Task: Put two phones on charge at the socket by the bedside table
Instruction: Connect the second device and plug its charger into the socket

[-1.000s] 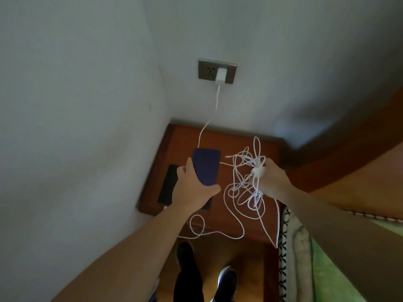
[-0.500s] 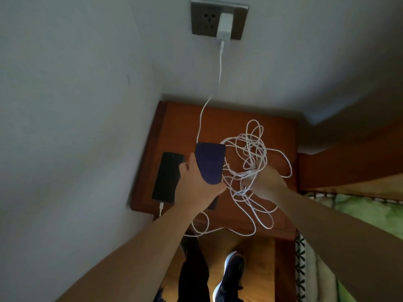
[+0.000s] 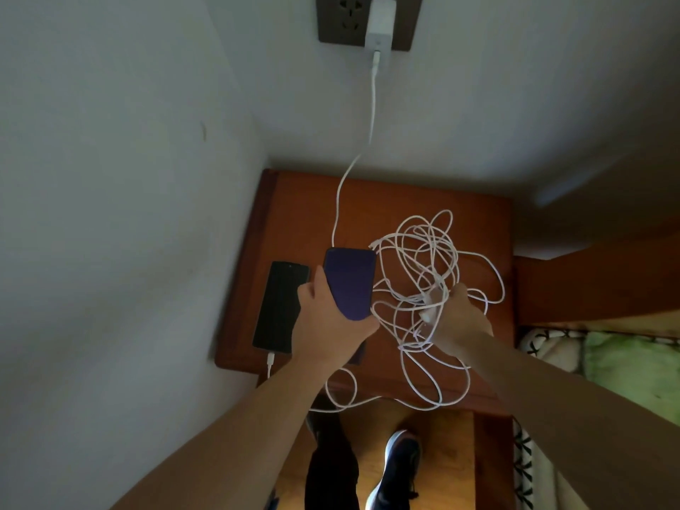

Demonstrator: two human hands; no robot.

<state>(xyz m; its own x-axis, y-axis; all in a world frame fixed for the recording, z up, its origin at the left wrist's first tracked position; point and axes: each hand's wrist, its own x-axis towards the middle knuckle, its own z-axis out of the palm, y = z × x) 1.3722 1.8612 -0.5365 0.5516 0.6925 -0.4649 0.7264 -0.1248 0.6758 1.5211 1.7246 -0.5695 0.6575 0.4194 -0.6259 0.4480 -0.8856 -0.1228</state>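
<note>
My left hand [image 3: 331, 322] grips a dark purple phone [image 3: 351, 281] above the wooden bedside table [image 3: 412, 200]. A black phone [image 3: 281, 311] lies flat on the table's left side with a white plug in its near end. My right hand [image 3: 460, 318] holds a tangled bundle of white cable [image 3: 423, 259] over the table's right half. A white charger [image 3: 381, 23] sits in the dark wall socket [image 3: 338, 20], and its cable [image 3: 372, 104] runs down behind the purple phone.
The table stands in a corner, with a white wall on the left and behind. A wooden bed frame [image 3: 596, 285] and green bedding [image 3: 633, 366] lie on the right. Loops of cable [image 3: 353, 399] hang over the table's front edge above my feet.
The view has tilted down and drawn closer, so the socket sits at the top edge. My right hand has lowered the cable bundle onto the table, where the loops spread out.
</note>
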